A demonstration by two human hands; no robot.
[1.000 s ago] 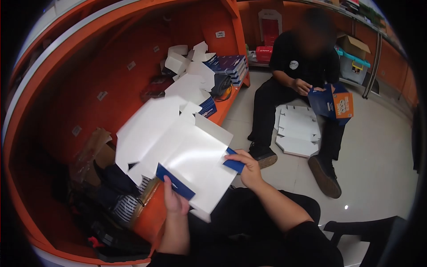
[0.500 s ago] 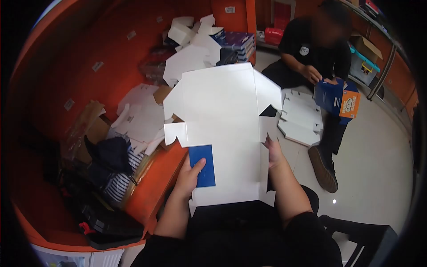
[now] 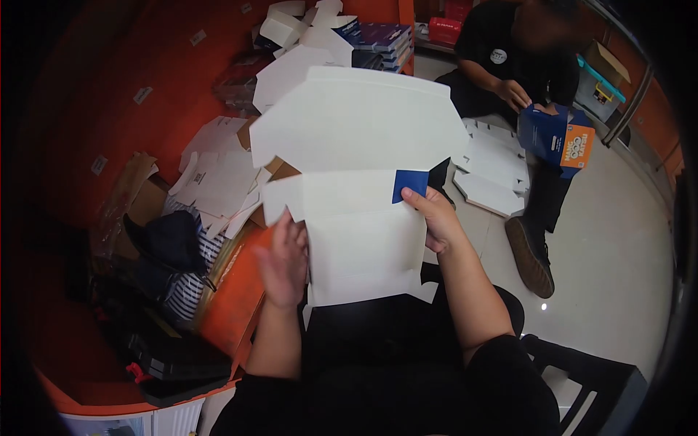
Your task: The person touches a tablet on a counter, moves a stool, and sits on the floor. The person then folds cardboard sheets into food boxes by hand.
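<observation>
An unfolded white cardboard box blank (image 3: 363, 251) is held up in front of me, creased across its middle, with its large upper panel tilted back. My right hand (image 3: 440, 221) grips its right edge, the thumb pressing a blue flap (image 3: 411, 185) against the white surface. Beside the left edge, just under a small side flap (image 3: 283, 196), is my left hand (image 3: 283, 261). Its fingers are raised and spread, partly blurred; whether they touch the cardboard I cannot make out.
Across from me a seated person (image 3: 509, 65) handles a blue and orange box (image 3: 556, 142). Flat white blanks (image 3: 494, 167) lie on the floor by that person's leg. To the left, an orange shelf unit (image 3: 225, 298) holds more blanks (image 3: 218, 171), cloth and a black case (image 3: 167, 349).
The blank has been folded across its middle, its upper part tilting back. The blue flap now shows at the right under my right thumb. My left hand has let go and moved left.
</observation>
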